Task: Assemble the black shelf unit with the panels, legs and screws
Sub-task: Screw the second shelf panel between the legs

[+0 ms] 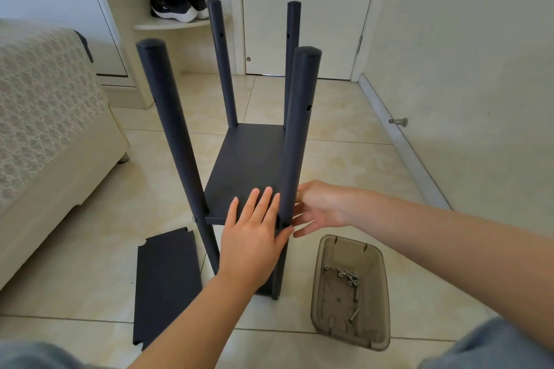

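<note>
- While the flat left hand [254, 240] is pressing the shelf panel [245, 159], the spread-fingered right hand [320, 208] is touching the near leg [299, 129].
- Fixing this joint is probably calling for screws [349, 277] from the tub [319, 302].

Our left hand [254, 237] lay flat, fingers straight; our right hand [317, 210] was beside it, fingers relaxed and spread.

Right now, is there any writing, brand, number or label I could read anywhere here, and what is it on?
No readable text anywhere in this view.
Black shelf panel, legs and spare panel on the floor: plain, no labels.
Plastic tub holding screws: no print visible.
Shoes on the corner ledge: a pale mark on the side, too blurred to read.
</note>
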